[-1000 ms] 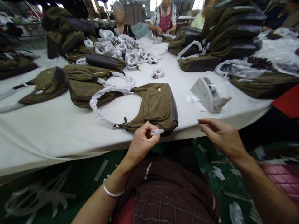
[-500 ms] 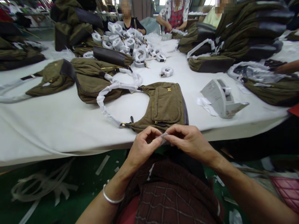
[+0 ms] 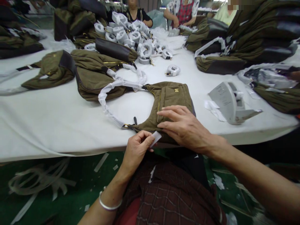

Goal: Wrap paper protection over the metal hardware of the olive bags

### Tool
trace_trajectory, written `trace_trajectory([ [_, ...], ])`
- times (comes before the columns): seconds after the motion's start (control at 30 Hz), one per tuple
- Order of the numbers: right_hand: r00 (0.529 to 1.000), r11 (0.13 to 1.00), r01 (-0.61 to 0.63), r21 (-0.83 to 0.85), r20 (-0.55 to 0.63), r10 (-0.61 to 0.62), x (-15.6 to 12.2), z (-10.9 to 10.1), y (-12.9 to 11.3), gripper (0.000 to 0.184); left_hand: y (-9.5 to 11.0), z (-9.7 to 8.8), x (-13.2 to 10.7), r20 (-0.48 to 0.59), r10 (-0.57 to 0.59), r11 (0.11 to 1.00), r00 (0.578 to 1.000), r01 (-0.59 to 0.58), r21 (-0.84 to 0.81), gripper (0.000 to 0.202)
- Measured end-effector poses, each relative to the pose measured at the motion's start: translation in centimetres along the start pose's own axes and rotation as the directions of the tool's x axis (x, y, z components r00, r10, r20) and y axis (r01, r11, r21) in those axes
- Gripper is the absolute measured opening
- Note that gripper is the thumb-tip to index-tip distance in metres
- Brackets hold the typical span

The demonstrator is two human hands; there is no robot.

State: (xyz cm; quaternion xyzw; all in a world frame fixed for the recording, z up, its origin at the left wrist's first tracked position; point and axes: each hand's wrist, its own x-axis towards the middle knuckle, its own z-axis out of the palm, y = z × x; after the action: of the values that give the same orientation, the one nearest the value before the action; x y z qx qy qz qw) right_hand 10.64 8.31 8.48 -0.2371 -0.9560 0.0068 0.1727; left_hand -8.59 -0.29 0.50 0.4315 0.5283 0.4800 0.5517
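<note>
An olive corduroy handbag lies at the table's front edge, its strap wrapped in white film and looped to the left. My left hand pinches a small whitish strip between thumb and fingers, just in front of the bag. Over the bag's front pocket, my right hand has its fingers stretched and apart, with nothing in them. Its fingertips are by the pocket's zipper; whether they touch the cloth I cannot tell. A black zipper pull stands up beside the strap's lower end.
A grey tape dispenser stands at the right on the white table. More olive bags lie to the left, and a tall stack rises at the right. Wrapped strap coils are heaped behind. Several people work across the table.
My hands have moved apart. The right hand has let go of the strip, opened and reached forward over the bag; the left keeps the strip. The view has shifted slightly.
</note>
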Motion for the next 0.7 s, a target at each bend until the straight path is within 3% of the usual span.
trace_trajectory([
  [0.13, 0.971, 0.989, 0.112, -0.095, 0.22, -0.089, 2.0, 1.5, 1.1, 0.017, 0.7, -0.7, 0.2, -0.081, 0.024, 1.0, 0.996, -0.023, 0.012, 0.028],
  [0.3, 0.896, 0.981, 0.192, -0.032, 0.413, -0.162, 3.5, 1.5, 2.1, 0.018, 1.8, -1.0, 0.9, -0.144, 0.136, 0.986, 0.98, -0.12, 0.115, 0.025],
  [0.47, 0.865, 0.965, 0.261, -0.017, 0.448, -0.227, 4.7, 0.3, 2.8, 0.015, 1.6, -0.7, 1.7, -0.127, 0.129, 0.99, 0.984, -0.121, 0.068, 0.025],
  [0.57, 0.855, 0.96, 0.262, 0.096, 0.438, -0.277, 4.9, 0.2, 4.0, 0.01, 1.6, -0.6, 2.0, -0.097, 0.114, 0.992, 0.989, -0.108, 0.062, 0.026],
  [0.7, 0.902, 0.934, 0.156, 0.32, 0.338, -0.267, 4.0, 1.3, 5.6, 0.018, 1.6, -0.7, 1.9, -0.12, 0.172, 0.968, 0.978, -0.146, 0.205, 0.023],
])
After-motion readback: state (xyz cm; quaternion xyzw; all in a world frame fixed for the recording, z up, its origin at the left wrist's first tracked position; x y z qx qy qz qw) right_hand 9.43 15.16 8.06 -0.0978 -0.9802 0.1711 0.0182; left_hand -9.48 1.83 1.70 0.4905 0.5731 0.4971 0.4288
